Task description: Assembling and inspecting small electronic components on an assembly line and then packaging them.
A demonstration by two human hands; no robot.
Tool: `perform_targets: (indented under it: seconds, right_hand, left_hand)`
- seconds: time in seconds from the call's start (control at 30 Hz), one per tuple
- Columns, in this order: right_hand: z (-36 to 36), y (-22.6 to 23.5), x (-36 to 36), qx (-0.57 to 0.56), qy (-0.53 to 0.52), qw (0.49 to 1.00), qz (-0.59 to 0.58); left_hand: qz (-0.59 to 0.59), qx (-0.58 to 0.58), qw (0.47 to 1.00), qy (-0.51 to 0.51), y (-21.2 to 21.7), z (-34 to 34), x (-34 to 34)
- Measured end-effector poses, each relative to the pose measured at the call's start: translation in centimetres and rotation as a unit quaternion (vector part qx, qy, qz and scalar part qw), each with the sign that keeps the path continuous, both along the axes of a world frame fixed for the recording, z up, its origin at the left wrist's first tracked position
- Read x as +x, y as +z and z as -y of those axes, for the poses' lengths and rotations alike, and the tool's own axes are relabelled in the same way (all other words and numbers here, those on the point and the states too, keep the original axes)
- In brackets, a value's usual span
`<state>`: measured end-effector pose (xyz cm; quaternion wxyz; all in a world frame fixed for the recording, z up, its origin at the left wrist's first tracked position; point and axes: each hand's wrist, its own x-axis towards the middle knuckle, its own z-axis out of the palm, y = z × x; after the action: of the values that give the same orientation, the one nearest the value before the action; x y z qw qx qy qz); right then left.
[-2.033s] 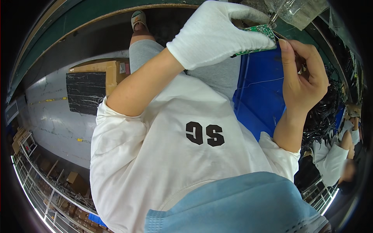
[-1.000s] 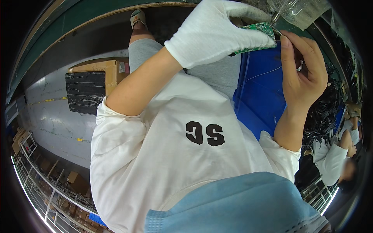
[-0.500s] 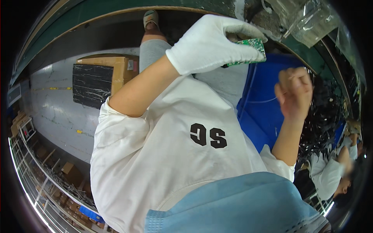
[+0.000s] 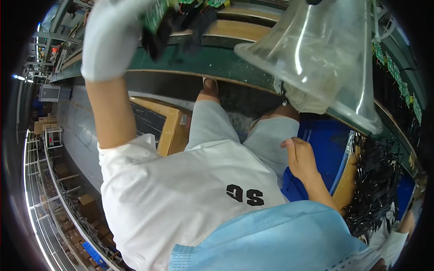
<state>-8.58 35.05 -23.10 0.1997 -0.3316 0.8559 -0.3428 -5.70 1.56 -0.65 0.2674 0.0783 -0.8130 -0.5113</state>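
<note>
My left hand (image 4: pixel 110 38), in a white glove, is raised at the upper left and smeared by motion. It grips a green circuit board (image 4: pixel 155 17) at its right side; the fingertips are hidden or beyond the upper edge. Dark, blurred black parts (image 4: pixel 158 39) hang beside the board. My bare right hand (image 4: pixel 302 158) is closed, low over my lap near the blue bin, with its fingers curled in and nothing visible in them.
A clear plastic funnel-shaped cover (image 4: pixel 316 58) hangs over the green bench edge (image 4: pixel 199 63) at the upper right. Below it are a blue bin (image 4: pixel 323 149) and a heap of black cables (image 4: pixel 375 180). More circuit boards (image 4: pixel 398 77) line the far right. A cardboard box (image 4: pixel 174 131) stands left of my legs.
My left hand has swung up and left, over the bench, with the circuit board. The right hand has dropped toward my lap. The view has shifted, bringing the clear cover and bench into sight.
</note>
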Motion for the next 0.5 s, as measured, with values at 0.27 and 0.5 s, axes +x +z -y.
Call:
perform_targets:
  seconds: [0.27,0.5]
  right_hand:
    - [-0.3,0.3,-1.1,-0.076,0.04,0.992,0.09]
    - [0.2,1.9,-1.0,-0.105,0.014,0.993,0.055]
  left_hand:
    - [0.051,0.019,0.998,-0.026,6.1,6.7,-18.1]
    - [0.194,-0.372,0.906,0.043,-4.8,10.3,-31.6]
